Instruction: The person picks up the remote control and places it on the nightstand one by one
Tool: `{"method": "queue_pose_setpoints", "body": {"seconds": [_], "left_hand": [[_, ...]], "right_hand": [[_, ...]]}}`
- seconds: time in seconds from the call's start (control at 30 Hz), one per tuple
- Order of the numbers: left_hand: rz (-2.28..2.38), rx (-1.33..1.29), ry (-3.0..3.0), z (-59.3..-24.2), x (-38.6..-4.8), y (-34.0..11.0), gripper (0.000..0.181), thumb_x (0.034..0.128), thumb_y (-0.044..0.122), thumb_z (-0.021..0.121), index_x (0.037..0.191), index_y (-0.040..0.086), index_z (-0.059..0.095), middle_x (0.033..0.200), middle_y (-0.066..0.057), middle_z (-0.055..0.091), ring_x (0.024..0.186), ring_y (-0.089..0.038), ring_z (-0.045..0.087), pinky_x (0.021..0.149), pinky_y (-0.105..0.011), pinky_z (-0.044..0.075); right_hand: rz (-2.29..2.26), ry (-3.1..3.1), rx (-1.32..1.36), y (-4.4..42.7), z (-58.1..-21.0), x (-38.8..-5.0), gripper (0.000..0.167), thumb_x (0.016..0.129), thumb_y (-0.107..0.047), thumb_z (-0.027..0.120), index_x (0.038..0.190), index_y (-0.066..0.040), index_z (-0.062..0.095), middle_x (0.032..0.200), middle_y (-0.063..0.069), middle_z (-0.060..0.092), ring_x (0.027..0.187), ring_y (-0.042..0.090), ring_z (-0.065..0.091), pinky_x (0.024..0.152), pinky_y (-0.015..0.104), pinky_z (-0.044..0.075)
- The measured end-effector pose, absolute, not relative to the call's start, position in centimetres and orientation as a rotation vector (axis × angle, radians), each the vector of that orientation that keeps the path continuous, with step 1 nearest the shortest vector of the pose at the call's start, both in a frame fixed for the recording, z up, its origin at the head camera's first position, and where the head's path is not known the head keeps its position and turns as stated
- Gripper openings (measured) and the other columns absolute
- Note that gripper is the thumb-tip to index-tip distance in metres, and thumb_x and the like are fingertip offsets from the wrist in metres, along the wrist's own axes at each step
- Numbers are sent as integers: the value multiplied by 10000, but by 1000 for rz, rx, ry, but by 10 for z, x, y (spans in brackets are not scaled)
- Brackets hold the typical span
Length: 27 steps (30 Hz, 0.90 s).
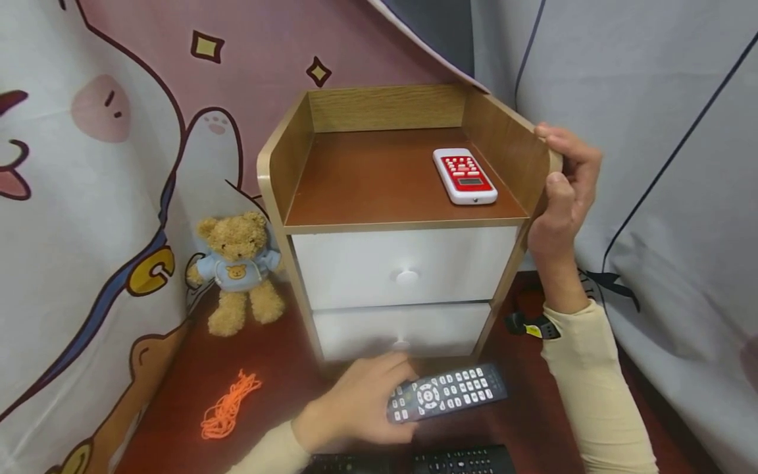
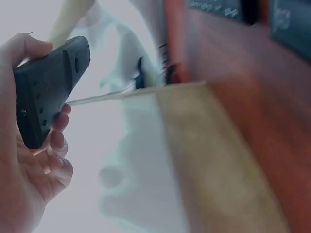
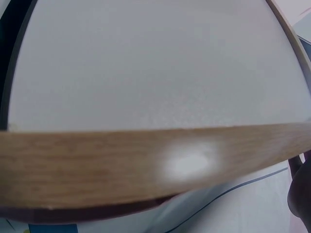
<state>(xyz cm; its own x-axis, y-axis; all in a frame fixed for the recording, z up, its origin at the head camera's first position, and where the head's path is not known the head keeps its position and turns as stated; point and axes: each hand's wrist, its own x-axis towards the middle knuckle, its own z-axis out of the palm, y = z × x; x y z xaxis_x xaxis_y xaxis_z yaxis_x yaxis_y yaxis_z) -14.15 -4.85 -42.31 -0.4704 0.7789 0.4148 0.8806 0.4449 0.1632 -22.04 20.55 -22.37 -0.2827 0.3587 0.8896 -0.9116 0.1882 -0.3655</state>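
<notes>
My left hand (image 1: 370,398) grips a black remote control (image 1: 448,393) by one end, in front of the lower drawer (image 1: 355,332). Its buttons face up in the head view; the left wrist view shows the remote's dark back (image 2: 48,87) between thumb and fingers. With fingers and thumb on either side of the panel edge, my right hand (image 1: 565,191) holds the right side of a small wooden cabinet (image 1: 509,135). A white-and-red remote (image 1: 465,176) lies on the cabinet's brown top. Cabinet side and wood edge (image 3: 146,162) fill the right wrist view, with fingers dark at its right border.
Two more black remotes (image 1: 464,461) lie at the near table edge, partly cut off. Orange string (image 1: 229,408) lies at left, and a teddy bear (image 1: 238,270) in blue sits beside the cabinet. A black strap item (image 1: 533,326) is near the right forearm. Printed cloth (image 1: 260,52) hangs behind.
</notes>
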Motion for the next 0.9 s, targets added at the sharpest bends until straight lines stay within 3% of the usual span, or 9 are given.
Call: {"method": "queue_pose_setpoints", "body": {"seconds": [0.17, 0.3, 0.5, 0.9], "left_hand": [[-633, -1351, -2370, -394, -138, -70, 577, 638, 475, 831, 1099, 206, 613, 1045, 94, 618, 808, 12, 523, 627, -51, 360], [-675, -1335, -2282, -372, -138, -80, 608, 634, 448, 834, 1144, 198, 617, 920, 132, 544, 756, 18, 482, 605, -60, 362], [-643, -1296, -2217, -335, -137, -89, 519, 653, 443, 818, 1055, 195, 605, 881, 118, 535, 710, 12, 466, 570, -74, 363], [-712, -1099, -2173, -263, -134, -113, 516, 652, 366, 840, 1062, 121, 643, 887, 59, 581, 735, -43, 526, 565, -182, 471]], "right_hand": [[1392, -1312, 588, 207, -223, -218, 358, 811, -153, 359, 1071, -16, 563, 1194, -19, 630, 1183, 217, 527, 1062, 315, 347], [1393, -1316, 589, 208, -223, -218, 356, 814, -150, 359, 1075, -16, 563, 1199, -15, 625, 1188, 218, 523, 1071, 316, 344], [1378, -1323, 589, 208, -224, -220, 369, 814, -157, 361, 1087, -15, 565, 1202, -19, 621, 1182, 216, 524, 1064, 317, 349], [1400, -1303, 586, 204, -224, -219, 352, 807, -152, 364, 1065, -16, 562, 1187, -13, 622, 1184, 217, 525, 1076, 320, 340]]}}
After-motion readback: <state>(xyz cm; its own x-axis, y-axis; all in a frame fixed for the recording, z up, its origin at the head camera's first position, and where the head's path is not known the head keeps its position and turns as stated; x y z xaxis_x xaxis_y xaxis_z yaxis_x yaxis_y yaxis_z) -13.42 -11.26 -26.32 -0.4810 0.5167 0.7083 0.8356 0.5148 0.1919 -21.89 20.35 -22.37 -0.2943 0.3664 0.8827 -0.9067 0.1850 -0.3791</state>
